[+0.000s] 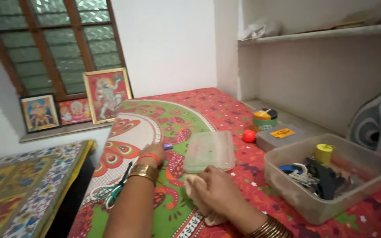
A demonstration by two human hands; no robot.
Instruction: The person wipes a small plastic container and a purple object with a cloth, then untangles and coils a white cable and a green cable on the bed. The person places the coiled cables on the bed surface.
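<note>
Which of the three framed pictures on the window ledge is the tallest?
The red, gold-framed picture at the right end; it leans against the window, rising well above the two smaller pictures left of it.

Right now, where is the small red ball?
In the head view, the small red ball lies on the patterned cloth, right of the clear lid and just left of the grey box.

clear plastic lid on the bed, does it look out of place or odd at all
Yes, slightly: the clear plastic lid lies flat on the printed bedspread, apart from the open plastic container of oddments it seemingly belongs to. Nothing looks spilled or damaged.
</note>
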